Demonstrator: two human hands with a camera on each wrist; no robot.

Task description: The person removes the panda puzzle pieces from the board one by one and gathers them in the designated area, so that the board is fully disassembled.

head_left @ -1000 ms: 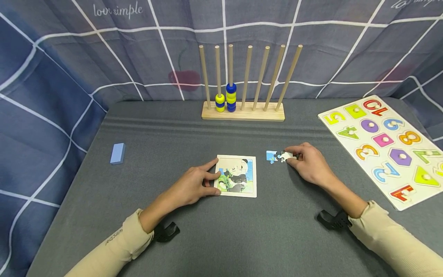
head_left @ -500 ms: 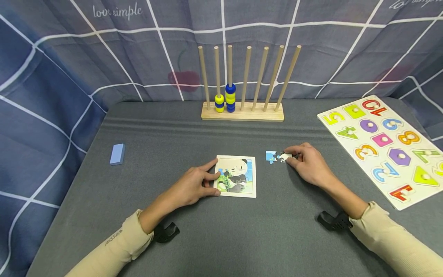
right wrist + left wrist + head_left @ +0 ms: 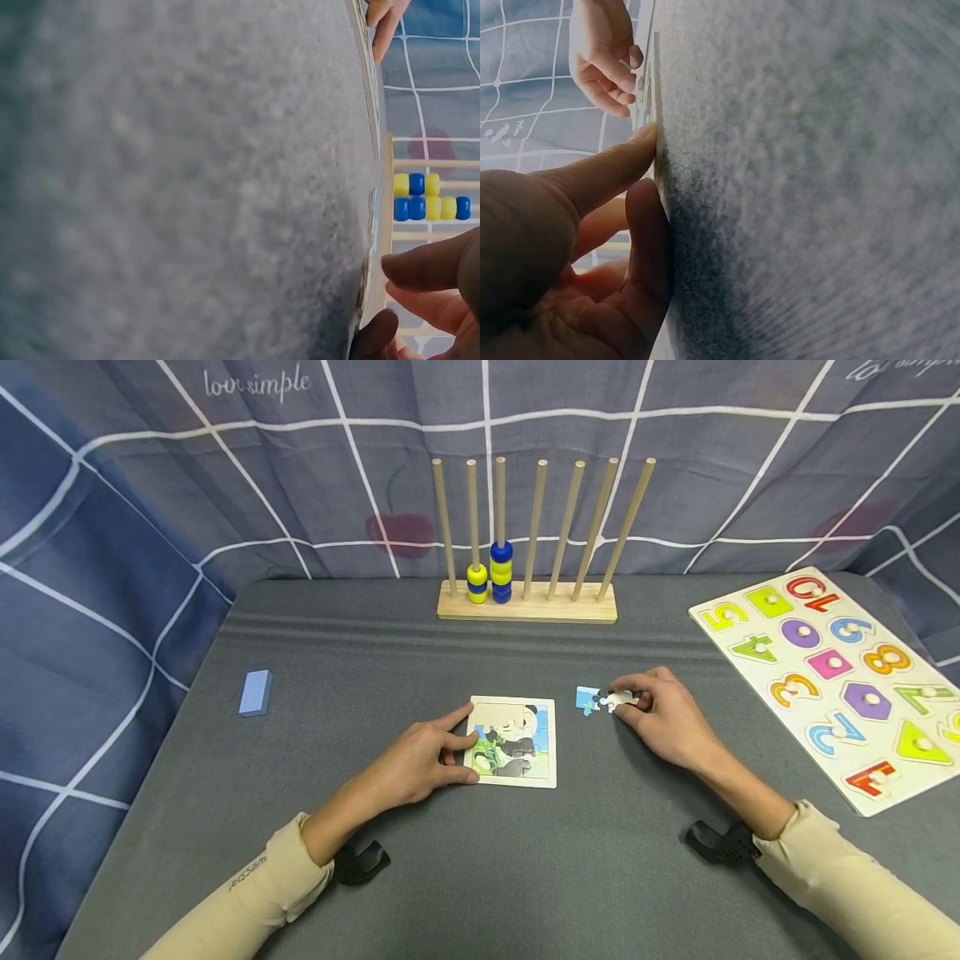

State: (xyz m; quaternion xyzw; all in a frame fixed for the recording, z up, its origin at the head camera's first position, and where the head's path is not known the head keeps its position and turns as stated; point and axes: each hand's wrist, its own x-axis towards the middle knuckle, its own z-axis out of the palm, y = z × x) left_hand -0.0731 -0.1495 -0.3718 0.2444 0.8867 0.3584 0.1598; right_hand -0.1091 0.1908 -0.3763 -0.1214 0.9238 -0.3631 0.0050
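In the head view a square wooden panda puzzle (image 3: 517, 768) lies on the grey table. My left hand (image 3: 416, 764) spans its left edge, index finger near the top corner and thumb at the bottom corner. The left wrist view shows a fingertip (image 3: 646, 142) touching the puzzle's edge. To the right, my right hand (image 3: 667, 714) has thumb and index finger at opposite sides of a black-and-white puzzle piece (image 3: 618, 698), partly hidden by the fingers. A blue puzzle piece (image 3: 587, 697) lies against its left side.
A wooden bead counting rack (image 3: 527, 608) with blue and yellow beads stands behind. At the right lies a number-and-shape peg board (image 3: 810, 710). A blue block (image 3: 255, 693) lies at the left. A checked curtain (image 3: 337, 485) encloses the table's back.
My right hand's fingertips have shifted slightly left around the black-and-white piece. The left hand and the panda puzzle have stayed in place.
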